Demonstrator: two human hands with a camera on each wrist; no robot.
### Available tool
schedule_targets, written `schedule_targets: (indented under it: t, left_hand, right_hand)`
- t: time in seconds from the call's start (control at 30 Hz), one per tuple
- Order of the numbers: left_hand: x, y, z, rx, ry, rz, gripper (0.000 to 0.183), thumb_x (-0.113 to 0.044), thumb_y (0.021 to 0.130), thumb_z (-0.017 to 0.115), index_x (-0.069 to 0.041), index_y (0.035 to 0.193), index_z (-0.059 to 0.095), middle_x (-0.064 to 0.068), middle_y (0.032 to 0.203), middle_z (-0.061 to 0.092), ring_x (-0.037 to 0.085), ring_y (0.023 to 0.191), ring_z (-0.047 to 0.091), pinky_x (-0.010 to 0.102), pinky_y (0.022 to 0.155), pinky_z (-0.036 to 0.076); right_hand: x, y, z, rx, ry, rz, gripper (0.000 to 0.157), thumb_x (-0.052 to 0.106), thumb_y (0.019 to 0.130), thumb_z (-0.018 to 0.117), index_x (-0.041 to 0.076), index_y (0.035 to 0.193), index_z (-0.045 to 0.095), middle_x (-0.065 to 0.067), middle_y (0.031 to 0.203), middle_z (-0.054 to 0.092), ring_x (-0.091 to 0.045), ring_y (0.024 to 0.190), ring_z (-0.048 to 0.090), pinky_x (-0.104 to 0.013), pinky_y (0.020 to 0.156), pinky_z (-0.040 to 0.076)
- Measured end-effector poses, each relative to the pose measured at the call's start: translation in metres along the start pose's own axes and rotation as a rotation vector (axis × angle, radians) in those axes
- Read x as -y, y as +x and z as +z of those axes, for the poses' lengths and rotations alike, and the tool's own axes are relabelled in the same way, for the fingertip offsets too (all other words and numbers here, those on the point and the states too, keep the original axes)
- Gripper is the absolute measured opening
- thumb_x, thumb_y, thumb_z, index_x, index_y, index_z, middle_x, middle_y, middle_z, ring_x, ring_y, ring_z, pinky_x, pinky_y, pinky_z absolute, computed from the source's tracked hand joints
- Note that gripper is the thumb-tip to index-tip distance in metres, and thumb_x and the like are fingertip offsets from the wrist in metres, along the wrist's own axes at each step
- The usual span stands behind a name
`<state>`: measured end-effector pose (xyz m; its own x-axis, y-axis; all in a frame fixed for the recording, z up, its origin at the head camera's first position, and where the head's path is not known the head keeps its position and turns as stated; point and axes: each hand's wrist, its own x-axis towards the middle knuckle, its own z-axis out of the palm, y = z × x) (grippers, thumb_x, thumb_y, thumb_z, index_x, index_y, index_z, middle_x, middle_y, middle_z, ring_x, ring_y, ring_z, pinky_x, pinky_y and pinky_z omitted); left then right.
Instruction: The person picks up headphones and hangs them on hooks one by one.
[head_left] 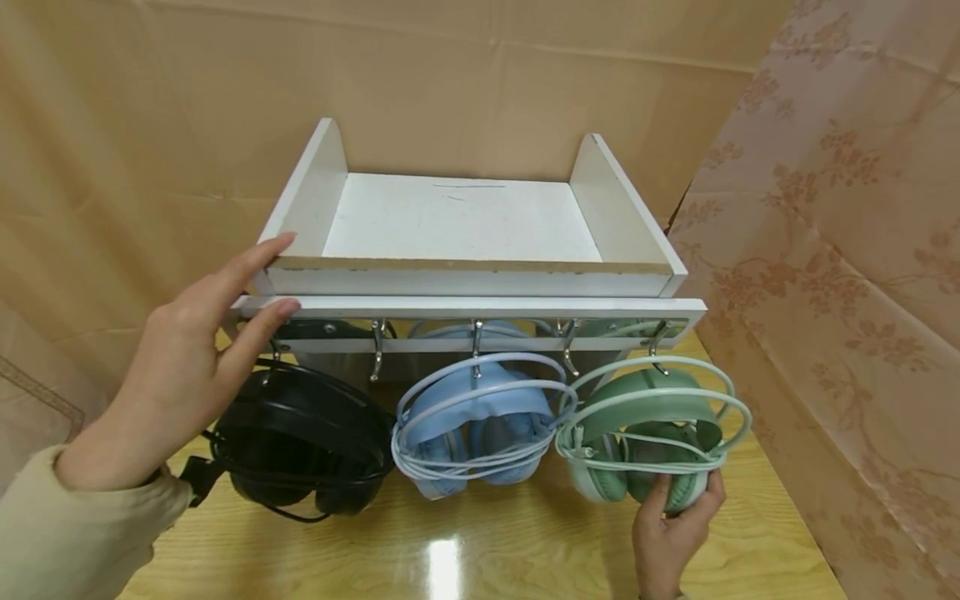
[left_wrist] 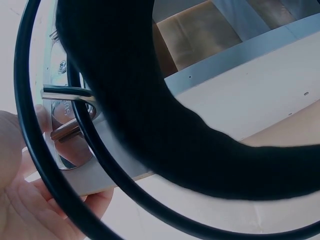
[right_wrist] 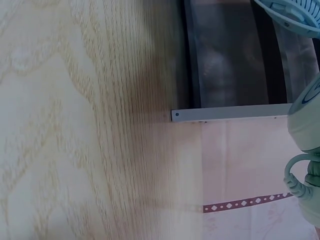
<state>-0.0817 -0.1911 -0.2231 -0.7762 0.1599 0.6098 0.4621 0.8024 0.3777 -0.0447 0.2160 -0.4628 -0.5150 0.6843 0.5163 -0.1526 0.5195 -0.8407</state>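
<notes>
My left hand (head_left: 176, 358) grips the left end of a white shelf unit (head_left: 465, 221). Its thumb lies on the hook board (head_left: 480, 305), and its fingers curl around the board's end in the left wrist view. Black headphones (head_left: 292, 408) hang just beside that hand, their padded headband (left_wrist: 115, 75) crossing the left wrist view. Green headphones (head_left: 637, 382) with pale looped frames hang from the rightmost hook (head_left: 658, 346). From below, my right hand (head_left: 671, 533) holds one of their ear cups between thumb and fingers; the right wrist view shows a cup (right_wrist: 307, 120) but not the hand.
Light blue headphones (head_left: 472, 404) with a coiled cable hang in the middle, close to the green pair. Bare metal hooks (head_left: 377, 354) stick out between the pairs. Below is a wood-grain table (head_left: 375, 550); beige cloth (head_left: 450, 83) hangs behind, flowered cloth (head_left: 847, 292) at right.
</notes>
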Motion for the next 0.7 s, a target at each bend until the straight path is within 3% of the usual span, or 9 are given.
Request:
schedule_targets:
  t: [0.2,0.33,0.5,0.7]
  left_hand:
    - [0.0,-0.0001,0.0007,-0.008,0.02,0.01,0.059,-0.014,0.086,0.065,-0.025,0.14,0.043,0.015,0.115,0.061,0.021,0.078,0.05,0.023,0.07,0.03]
    - [0.0005,0.0,0.0008,-0.011,0.023,0.014,0.059,-0.014,0.086,0.065,-0.024,0.14,0.043,0.015,0.114,0.062,0.02,0.074,0.048,0.021,0.069,0.028]
    - [0.0009,0.0,0.0008,-0.016,0.02,0.016,0.059,-0.013,0.086,0.065,-0.025,0.14,0.043,0.016,0.117,0.061,0.021,0.077,0.05,0.024,0.07,0.031]
    - [0.0004,0.0004,0.0011,-0.019,0.005,0.014,0.06,-0.014,0.086,0.066,-0.026,0.139,0.043,0.017,0.125,0.058,0.026,0.091,0.056,0.03,0.075,0.035]
  right_hand:
    - [0.0038,0.0009,-0.0019,0.081,0.134,0.027,0.054,0.002,0.091,0.052,0.012,0.141,0.034,-0.002,0.137,0.047,-0.008,0.114,0.051,-0.011,0.084,0.042]
    - [0.0046,0.0021,-0.0003,0.1,0.341,0.03,0.055,-0.005,0.089,0.052,0.004,0.139,0.034,-0.007,0.138,0.043,-0.013,0.117,0.047,-0.013,0.089,0.041]
    - [0.0038,0.0016,-0.0005,0.182,0.442,0.06,0.054,-0.009,0.088,0.051,0.002,0.137,0.033,-0.006,0.132,0.042,-0.011,0.112,0.047,-0.012,0.086,0.043]
    - [0.0032,-0.0021,0.0014,0.286,0.534,0.062,0.055,-0.012,0.088,0.048,0.0,0.137,0.03,-0.008,0.131,0.04,-0.01,0.117,0.047,-0.013,0.091,0.043]
